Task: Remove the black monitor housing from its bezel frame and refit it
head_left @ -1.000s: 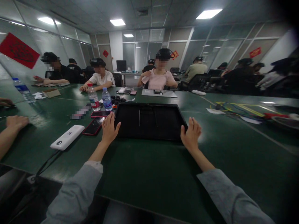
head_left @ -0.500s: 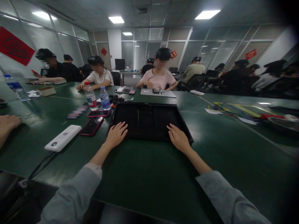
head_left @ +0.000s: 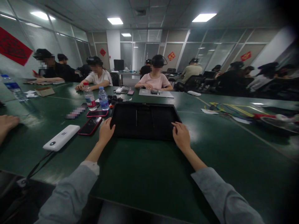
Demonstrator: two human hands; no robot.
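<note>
A shallow black tray (head_left: pixel 144 134) with a raised rim lies on the green table, and two thin upright lines show inside it. My left hand (head_left: pixel 106 130) is closed on its left edge, the thumb over the near left corner and the fingers along the side. At the right edge, my right hand (head_left: pixel 181 135) is closed round the rim near the corner, with fingertips reaching over the inside. Part of each side rim is hidden behind my hands.
Left of the tray are two red-edged phones (head_left: pixel 90 126), a white power bank (head_left: pixel 61 137) with a cable, and two bottles (head_left: pixel 103 99). A person's hand (head_left: pixel 8 123) rests at far left. Coloured cables (head_left: pixel 224 109) lie at right. People sit across the table (head_left: pixel 149 168).
Both hands have moved outward from over the tray's near corners to its sides, and their spread fingers have closed on the edges. The view has shifted slightly.
</note>
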